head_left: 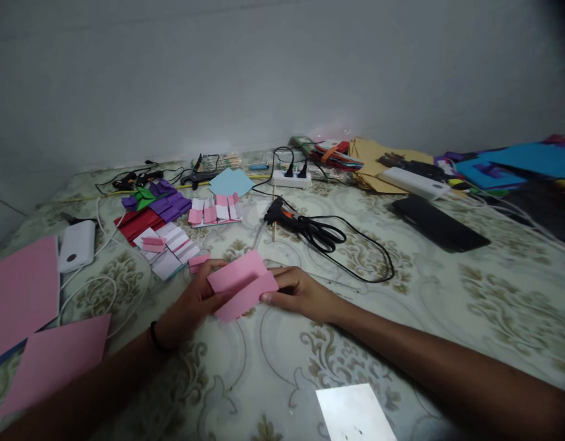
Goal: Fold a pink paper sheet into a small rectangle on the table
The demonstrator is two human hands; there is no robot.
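Observation:
A pink folded paper (246,296) is held between both hands above the patterned tablecloth, its two flaps meeting along a crease. My left hand (199,300) grips its left end, thumb on the near flap. My right hand (300,293) pinches the right end between thumb and fingers. Just beyond my left hand lies a small pink folded piece (198,262), partly hidden by the fingers. Past the held paper rests a black glue gun (282,214) with its cable coiled to the right.
Folded white and pink papers (172,248), purple papers (172,205) and light blue sheets (231,182) lie at back left. Pink sheets (20,288) and a white power bank (77,245) are at left. A power strip (291,179) stands behind; a black slab (438,223) lies right, a white card (354,411) in front.

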